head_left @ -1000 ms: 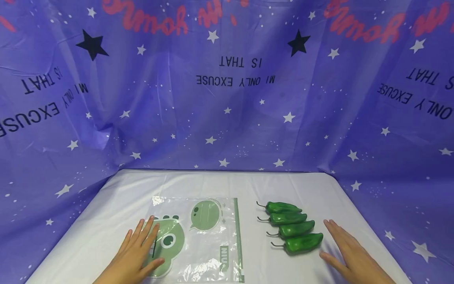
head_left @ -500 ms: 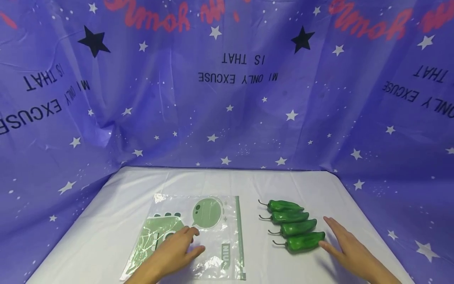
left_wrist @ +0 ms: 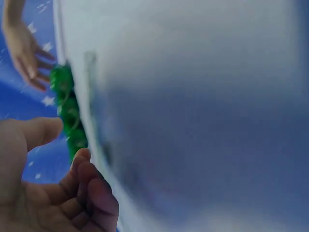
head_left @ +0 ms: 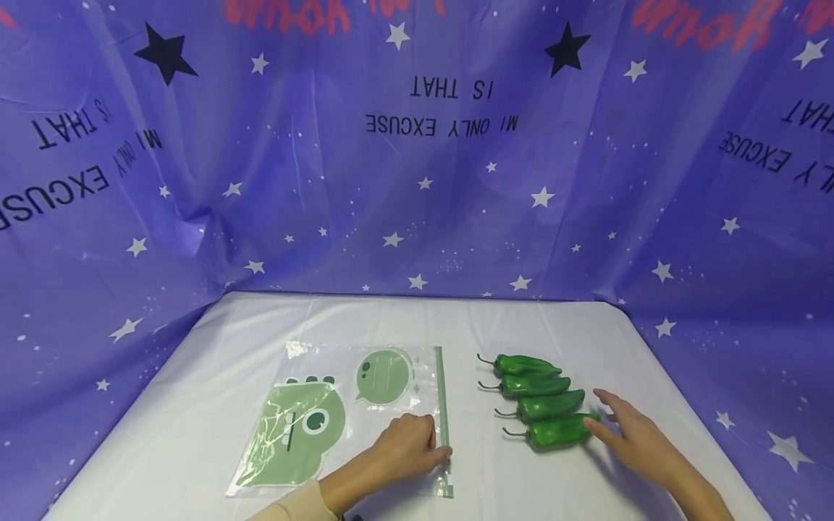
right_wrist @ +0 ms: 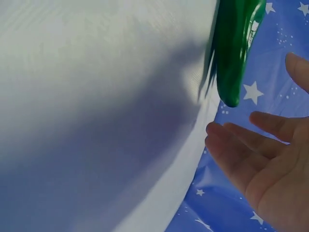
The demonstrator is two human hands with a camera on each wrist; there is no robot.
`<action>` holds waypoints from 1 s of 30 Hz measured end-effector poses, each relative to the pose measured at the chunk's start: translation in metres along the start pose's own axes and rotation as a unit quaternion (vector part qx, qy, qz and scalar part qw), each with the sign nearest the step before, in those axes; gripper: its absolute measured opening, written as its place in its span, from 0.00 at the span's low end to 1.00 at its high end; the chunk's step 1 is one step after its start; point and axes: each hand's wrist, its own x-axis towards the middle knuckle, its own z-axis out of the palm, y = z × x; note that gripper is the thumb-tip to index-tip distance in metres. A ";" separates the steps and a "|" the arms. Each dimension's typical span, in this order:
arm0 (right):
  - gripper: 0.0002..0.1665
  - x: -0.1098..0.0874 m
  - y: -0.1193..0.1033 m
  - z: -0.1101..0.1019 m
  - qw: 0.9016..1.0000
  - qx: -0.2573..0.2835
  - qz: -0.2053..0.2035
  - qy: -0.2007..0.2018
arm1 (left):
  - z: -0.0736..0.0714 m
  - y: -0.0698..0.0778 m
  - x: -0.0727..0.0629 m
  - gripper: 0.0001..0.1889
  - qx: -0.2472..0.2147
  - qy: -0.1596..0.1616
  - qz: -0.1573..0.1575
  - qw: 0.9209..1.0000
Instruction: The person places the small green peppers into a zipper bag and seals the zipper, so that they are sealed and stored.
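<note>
A clear zip bag (head_left: 306, 434) with a green dinosaur print lies flat left of the middle. My left hand (head_left: 407, 449) is over its right part, fingers bent and thumb reaching the green zip edge (head_left: 443, 398). In the left wrist view a gap shows between thumb (left_wrist: 46, 131) and bent fingers, with nothing in it. Several green peppers (head_left: 557, 433) lie in a slanted row, stems to the left. My right hand (head_left: 641, 441) hovers at the tips of the nearest ones, fingers relaxed and apart. The right wrist view shows its fingers just below a pepper tip (right_wrist: 231, 87).
A white cloth (head_left: 365, 318) covers the table. Purple curtains (head_left: 456, 217) with stars and lettering enclose it at the back and both sides. A light sleeve (head_left: 296, 506) shows on the left forearm.
My left hand has moved right across the bag from the dinosaur print to the zip edge, its fingers bending. The right hand stays beside the peppers. The head view has tilted slightly.
</note>
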 end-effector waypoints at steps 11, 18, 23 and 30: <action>0.26 0.007 0.000 0.007 0.999 0.028 0.016 -0.021 | 0.015 0.000 0.009 0.25 0.036 0.004 -0.068 0.997; 0.21 0.008 0.006 0.007 1.000 0.017 0.014 -0.019 | 0.015 0.000 0.008 0.24 0.006 0.019 -0.055 0.998; 0.21 0.006 0.011 0.007 1.000 0.022 0.009 -0.019 | 0.015 -0.001 0.005 0.17 -0.023 0.024 -0.042 0.999; 0.17 0.006 0.018 0.007 0.999 0.035 -0.002 -0.012 | 0.011 -0.004 0.002 0.11 -0.044 0.036 -0.028 0.998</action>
